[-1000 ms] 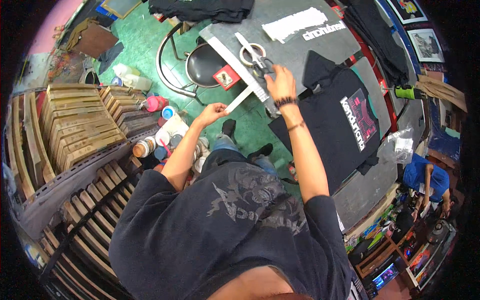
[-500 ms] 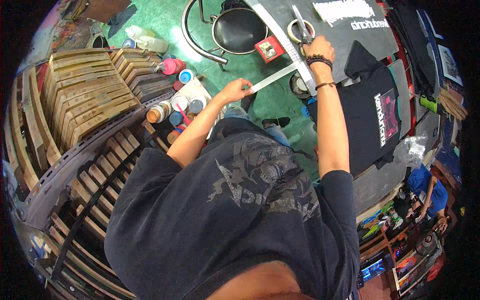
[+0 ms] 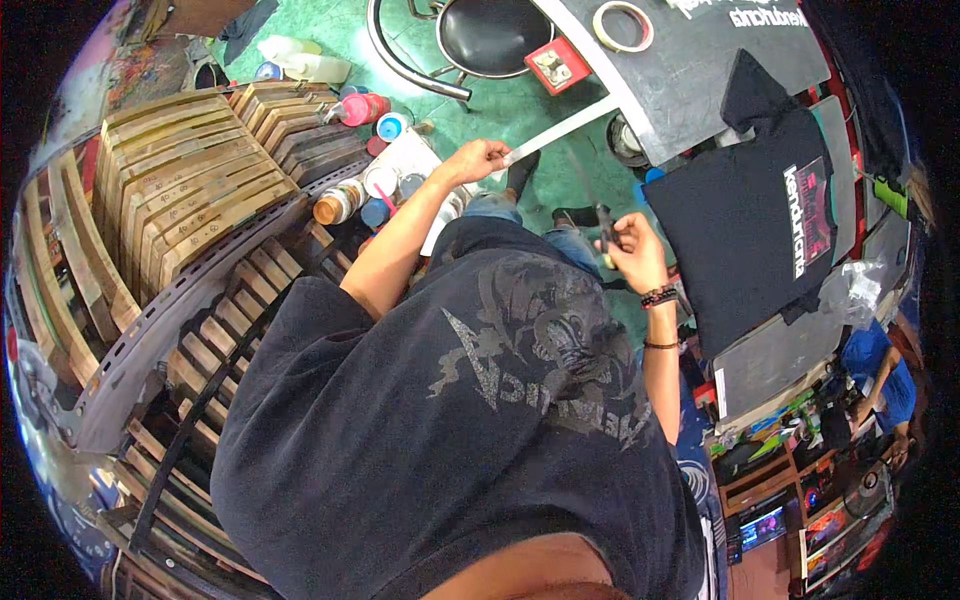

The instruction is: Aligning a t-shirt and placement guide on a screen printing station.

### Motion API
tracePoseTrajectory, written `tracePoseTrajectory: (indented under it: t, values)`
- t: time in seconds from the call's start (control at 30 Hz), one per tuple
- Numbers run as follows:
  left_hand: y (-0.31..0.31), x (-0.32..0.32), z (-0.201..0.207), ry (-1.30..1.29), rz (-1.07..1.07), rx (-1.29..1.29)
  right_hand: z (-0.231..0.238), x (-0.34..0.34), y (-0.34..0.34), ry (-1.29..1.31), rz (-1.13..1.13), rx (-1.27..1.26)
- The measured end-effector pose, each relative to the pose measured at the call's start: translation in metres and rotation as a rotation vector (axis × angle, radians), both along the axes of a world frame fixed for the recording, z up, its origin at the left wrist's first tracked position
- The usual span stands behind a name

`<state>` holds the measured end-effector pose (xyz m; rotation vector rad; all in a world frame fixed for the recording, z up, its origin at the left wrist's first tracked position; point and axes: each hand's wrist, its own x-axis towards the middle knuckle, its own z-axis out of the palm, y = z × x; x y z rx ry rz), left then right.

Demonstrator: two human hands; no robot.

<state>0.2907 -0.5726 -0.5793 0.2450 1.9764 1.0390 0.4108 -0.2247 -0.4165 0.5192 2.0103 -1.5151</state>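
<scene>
We pinch in our left grip (image 3: 474, 162) a strip (image 3: 562, 130) slanting far right to the counter (image 3: 690, 110), our right grip (image 3: 638, 255) clasping scissors (image 3: 604, 222) on its near right

Gloss is set against matt cloth and bare wood

A smooth, matt, paper-like face is shown by the white strip (image 3: 565, 128). Dark plastic is suggested by the scissor handles (image 3: 604, 235). Matt black cloth is seen in the spread T-shirt (image 3: 735, 220). The grey tabletop (image 3: 700, 95) is smoothly surfaced. The stool seat (image 3: 485, 38) is covered in glossy black. The stacked frames (image 3: 185, 190) are made of rough wood, and clear, crinkled plastic is seen in the bag (image 3: 860, 290)
</scene>
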Motion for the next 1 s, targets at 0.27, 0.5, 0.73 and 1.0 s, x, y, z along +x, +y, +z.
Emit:
tracePoseTrajectory:
  t: [0.27,0.5,0.73,1.0]
  values:
    - [-0.003,0.024,-0.009,-0.136,0.185,0.198,-0.037,0.019,-0.018,-0.085,0.44,0.208]
    - [0.0,0.029,-0.003,-0.107,0.16,0.228,-0.063,0.015,-0.024,-0.141,0.437,0.075]
    - [-0.005,0.04,-0.004,-0.214,0.165,0.386,-0.064,0.006,-0.04,-0.109,0.396,0.018]
    - [-0.004,0.045,0.007,-0.25,0.238,0.402,-0.096,0.015,-0.045,-0.085,0.406,0.053]
